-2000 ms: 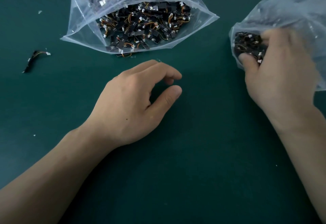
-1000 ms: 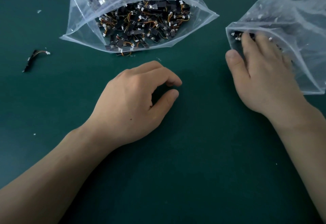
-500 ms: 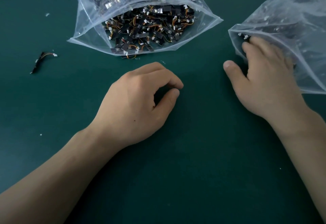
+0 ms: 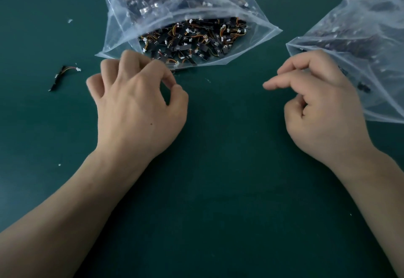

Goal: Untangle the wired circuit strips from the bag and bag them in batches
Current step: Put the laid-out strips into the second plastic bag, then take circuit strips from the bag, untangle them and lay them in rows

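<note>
Bags: two, the big bag (image 4: 135,26) beyond the left hand (image 4: 140,105), the second bag (image 4: 371,37) beside the right hand (image 4: 323,111)
Loose strips: one strip (image 4: 60,75) left of the left hand
Bagged strips (image 4: 192,43): too many to count

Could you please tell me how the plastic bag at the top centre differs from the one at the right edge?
The centre bag gapes toward the person, showing a dense heap of circuit strips; the right bag shows its contents only as dim shapes through the film. The left hand reaches the centre bag's mouth; the right hand lies beside the right bag's. Both are clear plastic on the green table.
</note>
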### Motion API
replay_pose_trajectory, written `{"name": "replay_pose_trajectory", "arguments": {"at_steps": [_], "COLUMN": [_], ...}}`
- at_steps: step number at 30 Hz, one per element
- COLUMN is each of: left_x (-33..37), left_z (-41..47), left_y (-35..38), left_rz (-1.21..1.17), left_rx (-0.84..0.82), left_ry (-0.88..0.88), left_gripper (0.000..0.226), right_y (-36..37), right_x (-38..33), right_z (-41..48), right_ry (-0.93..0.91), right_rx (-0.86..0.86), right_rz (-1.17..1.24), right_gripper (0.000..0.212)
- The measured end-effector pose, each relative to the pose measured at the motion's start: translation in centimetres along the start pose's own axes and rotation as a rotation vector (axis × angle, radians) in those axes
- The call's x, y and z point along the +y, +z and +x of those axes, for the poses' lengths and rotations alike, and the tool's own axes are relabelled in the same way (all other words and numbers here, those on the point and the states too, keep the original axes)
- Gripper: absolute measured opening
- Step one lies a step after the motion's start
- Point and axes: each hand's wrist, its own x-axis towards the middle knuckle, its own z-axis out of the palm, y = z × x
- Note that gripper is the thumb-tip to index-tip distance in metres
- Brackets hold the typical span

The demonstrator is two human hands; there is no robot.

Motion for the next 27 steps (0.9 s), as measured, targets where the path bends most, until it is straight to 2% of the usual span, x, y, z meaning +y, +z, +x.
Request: {"name": "replay_pose_trajectory", "arguments": {"at_steps": [3, 8, 12, 16, 22, 27], "left_x": [-1.1, -2.7, -2.4, -1.4, -0.1, -0.1], "left_z": [1.0, 2.6, 2.0, 0.8, -0.5, -0.6], "left_y": [-0.7, -1.5, -0.7, -0.1, 0.5, 0.5], "left_rz": [0.027, 0.095, 0.169, 0.191, 0.2, 0.207], "left_rx": [0.023, -0.133, -0.103, -0.125, -0.173, -0.23], "left_ry": [-0.106, -0.339, -0.267, -0.186, -0.121, -0.02], "left_gripper": [0.024, 0.04, 0.042, 0.053, 0.056, 0.078], "right_y": [0.0, 0.0, 0.2, 0.2, 0.3, 0.4], "right_x": [0.1, 0.0, -0.2, -0.3, -0.3, -0.3], "right_z": [-0.1, 0.0, 0.1, 0.0, 0.0, 0.1], "right_ry": [0.002, 0.007, 0.049, 0.064, 0.071, 0.077], "right_rx": [-0.012, -0.052, -0.099, -0.114, -0.131, -0.14], "right_rz": [-0.003, -0.003, 0.039, 0.066, 0.054, 0.05], "right_gripper": [0.057, 0.058, 0.055, 0.037, 0.023, 0.021]}}
